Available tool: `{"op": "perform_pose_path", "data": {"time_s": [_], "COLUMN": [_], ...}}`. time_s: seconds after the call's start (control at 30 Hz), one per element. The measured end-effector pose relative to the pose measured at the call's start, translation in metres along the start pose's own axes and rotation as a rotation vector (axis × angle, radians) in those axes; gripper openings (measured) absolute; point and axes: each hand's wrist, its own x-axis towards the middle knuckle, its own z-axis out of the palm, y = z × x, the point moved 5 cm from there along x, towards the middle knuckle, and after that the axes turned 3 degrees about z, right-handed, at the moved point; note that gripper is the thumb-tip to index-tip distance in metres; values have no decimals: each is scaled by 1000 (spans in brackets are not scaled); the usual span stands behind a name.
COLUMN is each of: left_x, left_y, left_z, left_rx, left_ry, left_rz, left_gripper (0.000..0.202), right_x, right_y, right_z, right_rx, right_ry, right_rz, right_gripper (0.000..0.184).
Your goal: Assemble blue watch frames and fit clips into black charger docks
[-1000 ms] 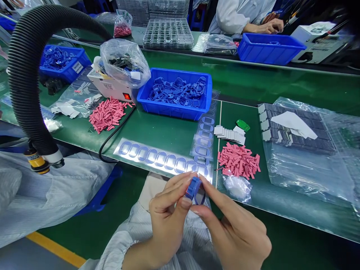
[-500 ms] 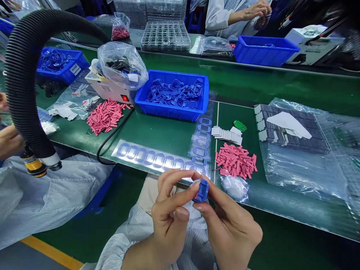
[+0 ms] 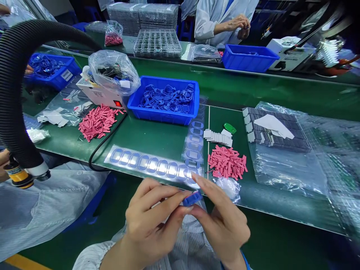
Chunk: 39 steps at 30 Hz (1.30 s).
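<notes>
Both hands meet over my lap, just below the green table's front edge (image 3: 270,212). My left hand (image 3: 152,221) pinches a small blue plastic frame part (image 3: 192,198) between thumb and fingers. My right hand (image 3: 222,221) grips the same part from the right, its index finger stretched up over it. Just beyond lie clear strips of oval film pieces (image 3: 153,165). A pile of pink strips (image 3: 227,162) and a row of small white pieces (image 3: 218,137) sit to the right of them.
A blue bin of blue frames (image 3: 164,100) stands mid-table beside a bagged white box (image 3: 108,84). More pink strips (image 3: 95,122) lie left. Dark parts in plastic (image 3: 277,131) lie right. A black hose (image 3: 11,93) hangs at left. Another person (image 3: 225,18) works across the belt.
My hands have dropped lower and slightly left, and the blue part has turned from upright to lying flat between the fingertips. The view has shifted, so the table looks further left.
</notes>
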Motion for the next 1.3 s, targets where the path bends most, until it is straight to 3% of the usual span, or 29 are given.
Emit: {"op": "perform_pose_path", "data": {"time_s": [0.13,0.23,0.43,0.6,0.7,0.87,0.97,1.13,1.3], "left_x": [-5,-6,-3,-2,-3,-6,-9,-14,-17], "left_y": [-3,-5,-16,-16,-18,-25,-24,-17,-16], "left_z": [0,1,5,11,11,13,13,14,11], "left_rx": [-80,-94,-84,-63,-53,72,92,32,13], "left_ry": [-14,-67,-239,-234,-216,-340,-304,-197,-167], "left_rz": [-16,-19,-135,-66,-39,-22,-45,-89,-104], "left_gripper": [19,17,28,5,7,15,18,22,26], "right_x": [8,10,9,10,11,15,17,10,5], "right_y": [12,14,9,2,2,3,2,1,5], "right_z": [1,0,-1,-1,-3,-5,-3,-3,-7], "right_rx": [355,419,208,94,48,-94,-123,-123,-47], "right_ry": [-163,-203,-227,-243,-280,-351,-285,-16,-7], "right_rz": [187,207,76,-34,-39,-97,-50,172,287], "right_gripper": [14,9,18,19,18,23,21,32,22]}}
